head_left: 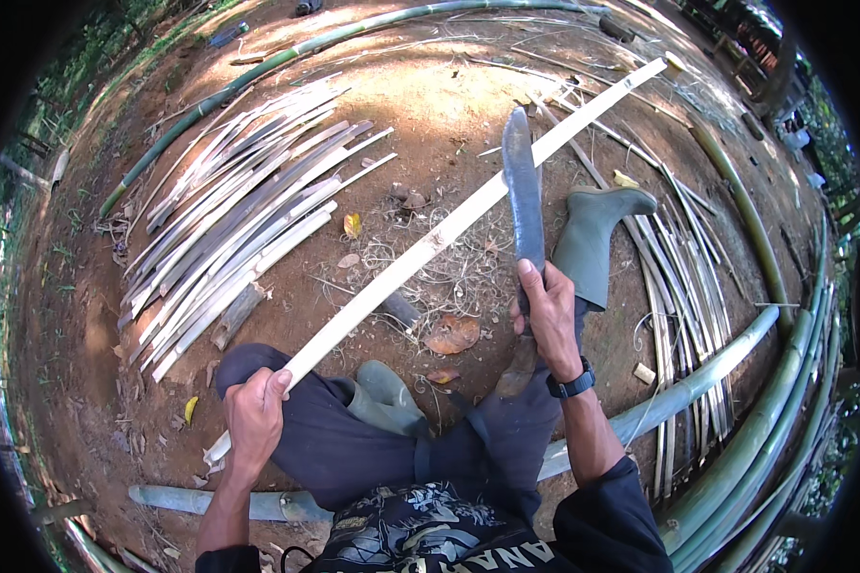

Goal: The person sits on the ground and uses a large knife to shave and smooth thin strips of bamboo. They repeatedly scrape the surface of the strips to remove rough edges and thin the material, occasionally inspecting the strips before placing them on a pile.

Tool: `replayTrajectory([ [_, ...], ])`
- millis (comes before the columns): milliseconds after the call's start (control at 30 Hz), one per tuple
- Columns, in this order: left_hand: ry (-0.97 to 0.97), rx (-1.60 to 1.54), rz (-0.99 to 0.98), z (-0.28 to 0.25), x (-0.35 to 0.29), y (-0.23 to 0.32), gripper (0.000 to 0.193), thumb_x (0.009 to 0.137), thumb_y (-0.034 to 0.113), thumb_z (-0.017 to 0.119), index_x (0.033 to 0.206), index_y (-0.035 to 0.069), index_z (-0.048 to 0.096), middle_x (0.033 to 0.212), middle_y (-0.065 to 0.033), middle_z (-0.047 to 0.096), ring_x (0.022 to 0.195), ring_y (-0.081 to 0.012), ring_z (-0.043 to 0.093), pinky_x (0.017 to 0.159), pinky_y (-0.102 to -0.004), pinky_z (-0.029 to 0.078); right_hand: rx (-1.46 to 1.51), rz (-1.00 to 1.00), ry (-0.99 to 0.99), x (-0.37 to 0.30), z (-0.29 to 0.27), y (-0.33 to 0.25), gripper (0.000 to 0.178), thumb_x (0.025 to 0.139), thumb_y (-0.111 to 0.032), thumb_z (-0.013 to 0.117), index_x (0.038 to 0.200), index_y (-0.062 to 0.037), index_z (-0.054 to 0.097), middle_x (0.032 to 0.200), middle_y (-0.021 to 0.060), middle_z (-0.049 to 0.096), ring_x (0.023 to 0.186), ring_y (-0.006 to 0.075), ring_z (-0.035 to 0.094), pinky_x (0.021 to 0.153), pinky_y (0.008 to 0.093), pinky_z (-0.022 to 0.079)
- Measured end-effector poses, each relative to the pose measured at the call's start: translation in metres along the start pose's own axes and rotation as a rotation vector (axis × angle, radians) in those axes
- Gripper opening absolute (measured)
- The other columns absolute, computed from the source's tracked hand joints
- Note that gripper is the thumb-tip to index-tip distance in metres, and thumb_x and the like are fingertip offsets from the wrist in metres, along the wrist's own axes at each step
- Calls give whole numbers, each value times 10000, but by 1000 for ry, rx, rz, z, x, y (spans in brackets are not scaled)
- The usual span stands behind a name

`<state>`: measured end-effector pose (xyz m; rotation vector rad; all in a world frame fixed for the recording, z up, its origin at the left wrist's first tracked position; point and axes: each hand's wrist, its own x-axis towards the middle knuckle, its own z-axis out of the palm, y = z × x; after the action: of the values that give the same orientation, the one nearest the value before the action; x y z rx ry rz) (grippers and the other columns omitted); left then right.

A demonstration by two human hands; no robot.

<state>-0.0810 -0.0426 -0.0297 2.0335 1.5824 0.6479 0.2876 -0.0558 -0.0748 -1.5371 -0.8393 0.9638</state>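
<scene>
Left hand (255, 413) clamps the pale strip (430, 244), right hand (548, 307) grips the machete (524, 201); tbh, shave shallow, well past that left fist.

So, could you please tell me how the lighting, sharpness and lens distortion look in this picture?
In the head view, sunlight brightens the ground toward the top; in the head view, the long green pole bows along the rim, probably from the fisheye, and the corners are black; in the head view, the pale strip and the knife look reasonably sharp.
</scene>
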Motion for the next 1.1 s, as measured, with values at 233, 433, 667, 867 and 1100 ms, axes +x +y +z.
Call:
replayTrajectory([
  [233, -96, -30, -66, -4, 7, 4, 500, 980, 362, 530, 653, -17, 541, 523, -126, 532, 465, -243, 559, 476, -374, 392, -284, -264, -44, -14, 26, 13, 399, 949, -367, 600, 839, 13, 556, 526, 117, 510, 457, 160, 515, 444, 342, 407],
  [433, -92, -12, -46, -6, 5, 5, 474, 979, 331, 539, 658, -17, 555, 528, -131, 536, 460, -265, 557, 469, -372, 388, -46, -36, -6, -3, 25, -5, 411, 966, -398, 563, 842, -6, 567, 559, 26, 537, 466, 105, 528, 416, 283, 409],
  [667, -30, -2, -28, 2, -1, 4, 401, 966, 268, 570, 683, -16, 567, 542, -136, 550, 464, -272, 559, 469, -365, 390, -322, -223, -191, -27, 42, 6, 441, 951, -403, 586, 772, -5, 527, 513, 82, 499, 453, 146, 507, 423, 339, 392],
  [867, -43, -45, -52, 2, 6, 10, 409, 968, 285, 565, 691, -15, 575, 533, -139, 535, 458, -261, 553, 469, -365, 387, -315, -330, -123, -38, 55, 14, 352, 961, -304, 588, 799, 4, 531, 511, 102, 500, 433, 155, 512, 414, 327, 394],
  [1100, -21, -67, -52, 2, 0, 2, 474, 976, 338, 553, 657, -13, 550, 494, -74, 465, 443, -155, 467, 446, -332, 351, -42, -25, -96, -29, 58, -2, 377, 959, -341, 592, 795, -5, 548, 539, 23, 545, 480, 94, 545, 419, 276, 415],
])
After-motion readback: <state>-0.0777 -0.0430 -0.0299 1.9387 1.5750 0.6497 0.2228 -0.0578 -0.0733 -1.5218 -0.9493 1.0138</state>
